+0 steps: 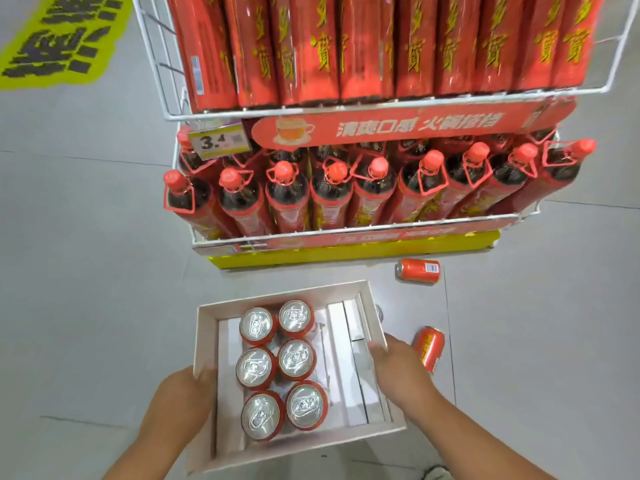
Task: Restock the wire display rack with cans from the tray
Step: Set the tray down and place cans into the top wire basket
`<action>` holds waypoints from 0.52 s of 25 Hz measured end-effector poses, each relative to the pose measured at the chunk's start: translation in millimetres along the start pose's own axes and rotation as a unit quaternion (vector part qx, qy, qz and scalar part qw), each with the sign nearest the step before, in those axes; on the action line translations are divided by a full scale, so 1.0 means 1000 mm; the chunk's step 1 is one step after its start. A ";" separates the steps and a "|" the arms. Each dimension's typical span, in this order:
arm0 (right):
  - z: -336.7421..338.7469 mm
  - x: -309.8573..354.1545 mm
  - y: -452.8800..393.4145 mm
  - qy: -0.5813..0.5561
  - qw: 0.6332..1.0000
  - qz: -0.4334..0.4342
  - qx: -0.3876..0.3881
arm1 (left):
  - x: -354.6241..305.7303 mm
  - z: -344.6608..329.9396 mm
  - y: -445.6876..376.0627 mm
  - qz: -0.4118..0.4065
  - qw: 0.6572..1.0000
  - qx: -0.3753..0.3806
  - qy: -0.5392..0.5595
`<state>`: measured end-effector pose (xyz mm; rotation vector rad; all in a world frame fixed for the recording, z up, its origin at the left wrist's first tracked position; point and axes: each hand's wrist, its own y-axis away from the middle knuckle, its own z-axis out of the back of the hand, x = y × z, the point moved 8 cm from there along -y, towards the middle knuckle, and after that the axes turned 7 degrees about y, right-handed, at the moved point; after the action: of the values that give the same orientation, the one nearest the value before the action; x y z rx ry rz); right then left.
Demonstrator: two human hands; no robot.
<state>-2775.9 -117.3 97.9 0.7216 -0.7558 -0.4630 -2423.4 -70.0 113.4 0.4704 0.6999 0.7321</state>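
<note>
A shallow cardboard tray (204, 341) is held low in front of me, with several red cans (296, 358) standing upright in its left half. My left hand (183, 393) grips the tray's left wall. My right hand (394, 365) grips its right wall. The white wire display rack (346, 230) stands just beyond, its lower tier full of red-capped bottles (287, 188) and its upper tier full of tall red cartons (363, 46).
Two loose red cans lie on the grey floor: one (418, 270) by the rack's yellow base, another (429, 348) beside my right hand. A third can's top (379, 311) peeks past the tray's right wall. A yellow floor sticker (62, 39) lies far left.
</note>
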 end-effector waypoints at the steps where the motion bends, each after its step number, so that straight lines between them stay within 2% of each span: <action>1: -0.010 -0.003 -0.014 0.004 1.000 0.002 0.000 | 0.008 -0.011 -0.016 -0.004 1.000 -0.001 0.000; 7: -0.074 -0.019 -0.095 0.026 0.999 0.021 -0.003 | 0.045 -0.050 -0.099 -0.019 0.999 -0.025 -0.022; 13: -0.109 -0.035 -0.145 0.043 0.999 0.010 -0.010 | 0.072 -0.086 -0.152 -0.020 1.000 -0.019 -0.009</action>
<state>-2735.3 -147.2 -79.3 0.7093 -0.6753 -0.4177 -2379.6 -104.0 -67.3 0.4278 0.6752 0.7020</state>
